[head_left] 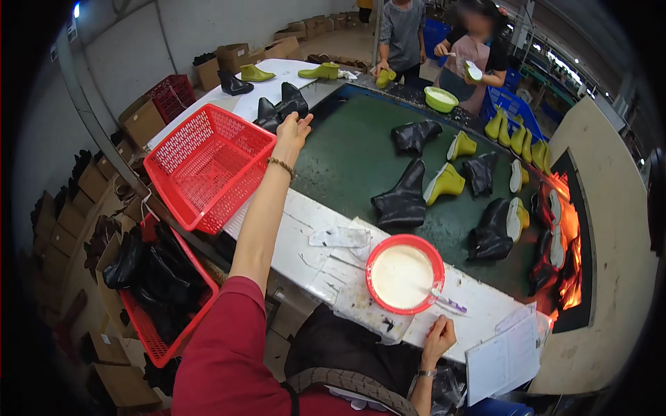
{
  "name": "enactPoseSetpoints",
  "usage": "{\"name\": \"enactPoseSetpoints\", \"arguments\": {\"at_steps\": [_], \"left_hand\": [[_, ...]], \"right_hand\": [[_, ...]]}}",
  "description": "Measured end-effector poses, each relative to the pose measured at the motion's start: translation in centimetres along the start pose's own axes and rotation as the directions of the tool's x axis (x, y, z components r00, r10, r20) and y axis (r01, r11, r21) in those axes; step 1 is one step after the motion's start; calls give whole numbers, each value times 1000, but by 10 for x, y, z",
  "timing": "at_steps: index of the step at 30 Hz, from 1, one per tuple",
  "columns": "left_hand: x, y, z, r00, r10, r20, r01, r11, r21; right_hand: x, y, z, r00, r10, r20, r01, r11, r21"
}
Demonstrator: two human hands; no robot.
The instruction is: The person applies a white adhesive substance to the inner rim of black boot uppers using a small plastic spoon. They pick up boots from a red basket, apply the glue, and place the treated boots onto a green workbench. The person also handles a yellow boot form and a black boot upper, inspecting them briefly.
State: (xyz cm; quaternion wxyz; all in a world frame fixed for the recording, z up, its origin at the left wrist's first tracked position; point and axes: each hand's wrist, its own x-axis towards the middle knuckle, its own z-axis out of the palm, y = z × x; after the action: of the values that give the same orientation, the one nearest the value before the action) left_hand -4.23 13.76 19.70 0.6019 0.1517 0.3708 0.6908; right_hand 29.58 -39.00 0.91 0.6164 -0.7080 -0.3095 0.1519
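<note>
Sleeve [225, 343] — boots [294, 104] upright, toes rightward

Pale grey wall [201, 24], floor [350, 47] lined with cardboard boxes [144, 126], slanting grey pole [88, 104], white-edged green worktop [333, 166], beige panel [614, 159] with orange-lit opening [571, 256], bright lamp [76, 10]

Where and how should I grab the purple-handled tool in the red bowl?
Probably a pinch on the purple handle, from the near right, beside the right hand: it juts over the red bowl rim, clear of the white liquid.
</note>
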Motion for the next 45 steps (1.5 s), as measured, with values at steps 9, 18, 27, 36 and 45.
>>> {"name": "enactPoseSetpoints", "arguments": {"at_steps": [9,18,27,36,45], "left_hand": [[-92,6,75,805,-227,548,-159,808,568],[43,43,14,942,49,332,-329,-60,943],[82,19,-62,786,133,604,-586,-154,796],[-39,2,-54,579,151,801,-809,-13,587],[-258,-15,-178,857,-29,514,-459,412,787]], "right_hand": [[-1,4,-16,998,52,-25,-53,998,-35],[6,6,-21,997,67,42,-70,995,70],[5,0,-20,996,82,26,-85,990,115],[6,8,-29,992,89,89,-103,981,166],[4,6,-19,992,115,57,-122,979,160]]}}
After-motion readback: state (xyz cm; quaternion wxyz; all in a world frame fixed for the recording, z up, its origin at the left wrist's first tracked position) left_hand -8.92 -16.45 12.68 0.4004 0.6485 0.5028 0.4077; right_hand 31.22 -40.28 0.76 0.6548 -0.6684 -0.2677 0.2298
